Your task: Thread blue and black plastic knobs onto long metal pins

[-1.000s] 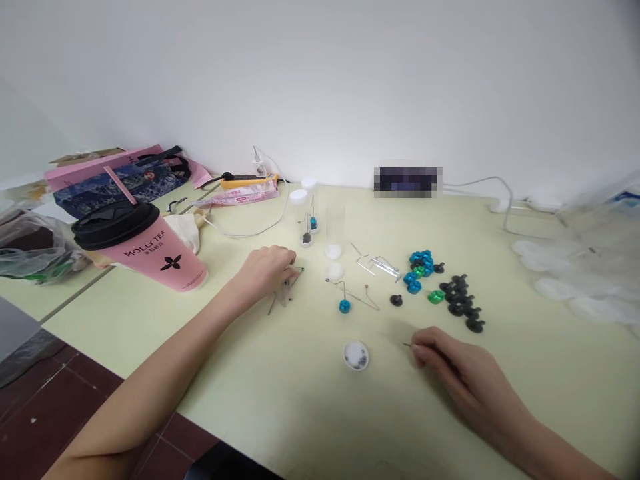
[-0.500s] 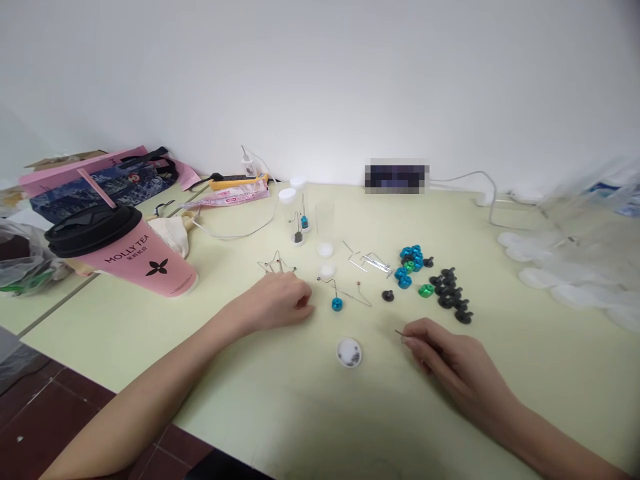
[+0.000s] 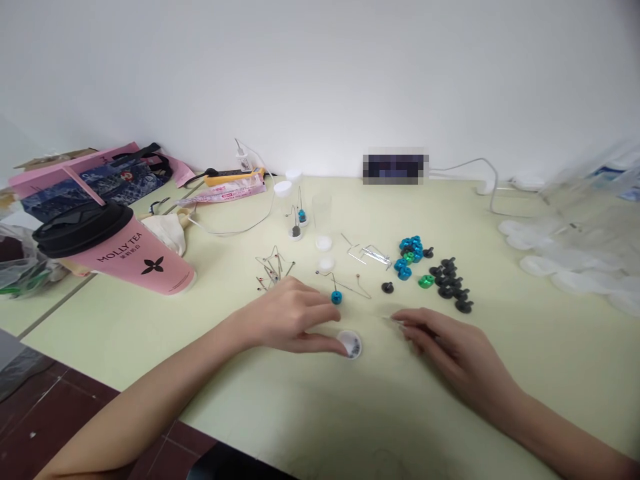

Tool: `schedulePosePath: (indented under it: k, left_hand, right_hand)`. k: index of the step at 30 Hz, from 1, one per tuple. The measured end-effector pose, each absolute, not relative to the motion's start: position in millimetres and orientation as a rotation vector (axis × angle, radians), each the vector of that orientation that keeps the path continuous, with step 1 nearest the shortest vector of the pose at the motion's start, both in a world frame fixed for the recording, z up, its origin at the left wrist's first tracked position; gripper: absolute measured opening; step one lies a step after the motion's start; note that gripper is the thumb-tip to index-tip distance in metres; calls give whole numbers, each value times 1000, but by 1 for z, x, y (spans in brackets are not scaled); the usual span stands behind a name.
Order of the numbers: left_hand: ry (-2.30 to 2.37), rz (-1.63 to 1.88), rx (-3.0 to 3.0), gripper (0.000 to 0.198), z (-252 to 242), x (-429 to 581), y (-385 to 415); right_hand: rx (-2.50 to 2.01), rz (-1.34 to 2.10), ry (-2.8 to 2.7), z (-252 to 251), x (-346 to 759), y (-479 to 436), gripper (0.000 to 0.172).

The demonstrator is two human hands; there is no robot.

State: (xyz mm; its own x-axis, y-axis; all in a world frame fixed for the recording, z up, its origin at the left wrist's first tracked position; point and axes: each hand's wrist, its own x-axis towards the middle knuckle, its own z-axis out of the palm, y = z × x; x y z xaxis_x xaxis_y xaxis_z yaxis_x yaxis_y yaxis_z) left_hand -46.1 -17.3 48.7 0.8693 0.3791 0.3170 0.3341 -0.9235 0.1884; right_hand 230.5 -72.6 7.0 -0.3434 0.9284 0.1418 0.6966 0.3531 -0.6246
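My left hand [image 3: 300, 317] is open, thumb and forefinger spread. Its thumb tip lies at the left rim of a small white cap [image 3: 342, 337] that holds tiny dark pieces. My right hand [image 3: 445, 343] pinches a thin metal piece [image 3: 393, 320], blurred, pointing left; I cannot make out its exact kind. Beyond the cap stands a blue knob with a bent wire [image 3: 337, 297], a longer bent wire [image 3: 357, 291] beside it. Several bent wires with small beads [image 3: 273, 267] lie behind my left hand. A lone black suction-cup-shaped base [image 3: 387, 287] sits between the hands, farther back.
Blue knobs [image 3: 411, 245], a green knob [image 3: 426, 281] and several black bases [image 3: 449, 283] cluster on the right. Straight metal rods [image 3: 375, 256] lie mid-table, near clear tubes with white caps [image 3: 283, 189]. A pink cup [image 3: 150, 257] stands left; a plastic bag [image 3: 585, 233] lies right.
My left hand has moved right from the bead-tipped wires to the white cap, its fingers opening. My right hand has shifted slightly left, still pinching the thin piece. The view has tilted a little.
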Motion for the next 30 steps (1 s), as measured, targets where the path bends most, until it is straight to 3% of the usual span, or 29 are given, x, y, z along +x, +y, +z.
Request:
schedulePosePath:
  k: [4, 8, 15, 30]
  left_hand:
    - [623, 201, 2971, 51, 41, -29, -31]
    - [728, 45, 2918, 29, 42, -21, -37]
    - [760, 173, 2468, 10, 45, -23, -39]
    - [759, 369, 2211, 28, 27, -17, -47]
  right_hand:
    - [-1375, 633, -2140, 8, 231, -74, 17]
    - [-1245, 600, -2129, 14, 219, -83, 18]
    - [-1148, 507, -2221, 6, 195, -104, 15]
    - [-1180, 307, -2267, 0, 207, -96, 14]
